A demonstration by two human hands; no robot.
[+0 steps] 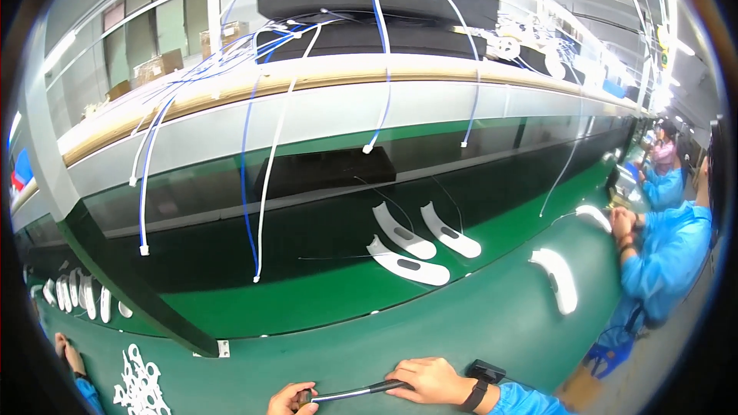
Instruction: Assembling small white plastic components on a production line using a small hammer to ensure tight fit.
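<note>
Near the front edge of the green bench, my right hand [430, 380] is closed around the black grip of a slim hammer-like tool [346, 395] with a shiny shaft. The tool lies nearly level, pointing left. My left hand [292, 400] pinches its blocky far end, which the fingers partly cover, so its exact kind is hard to make out. A black strap circles my right wrist, with a small black box [486, 371] beside it. To the left of my hands sits a heap of small white plastic pieces [141, 386].
Curved white housings [409, 265] with dark oval patches lie on the green belt; another housing [557, 282] rests at right. Blue and white cables [269, 177] hang from the shelf. A dark slanted post [146, 292] stands left. Co-workers in blue [661, 261] work at right; another person's hands [69, 353] show at left.
</note>
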